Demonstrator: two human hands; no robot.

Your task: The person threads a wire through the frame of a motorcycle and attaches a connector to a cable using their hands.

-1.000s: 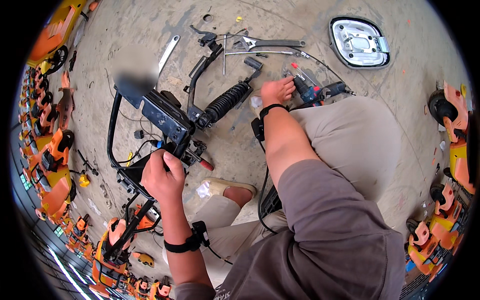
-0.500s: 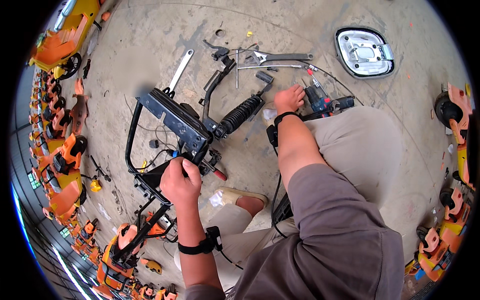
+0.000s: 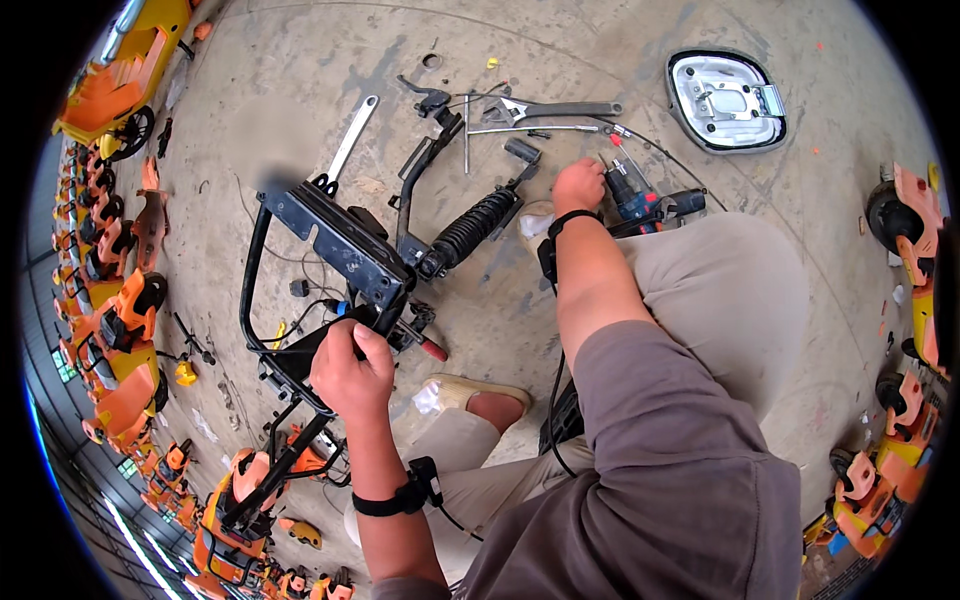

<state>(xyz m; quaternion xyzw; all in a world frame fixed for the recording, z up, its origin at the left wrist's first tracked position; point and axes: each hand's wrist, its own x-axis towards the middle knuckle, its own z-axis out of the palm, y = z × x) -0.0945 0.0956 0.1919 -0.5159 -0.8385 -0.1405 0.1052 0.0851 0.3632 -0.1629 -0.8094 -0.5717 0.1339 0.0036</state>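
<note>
The stained concrete floor point(image 3: 600, 50) is edged on both sides by orange-and-yellow vehicles point(image 3: 125, 395); a stretch of it is seen between the black frame point(image 3: 340, 250) and the drill point(image 3: 633, 200), crossed partly by a shock absorber point(image 3: 472, 228). The left hand point(image 3: 352, 372) is held over the frame's near part, the right hand point(image 3: 578, 188) just beside the drill. Both hands' fingers are curled; whether anything is gripped cannot be told.

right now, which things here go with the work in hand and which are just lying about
Likely in use: black frame, nearest the left hand; power drill, beside the right hand.
Seemingly lying about: adjustable wrench, flat silver spanner, silver panel.
</note>
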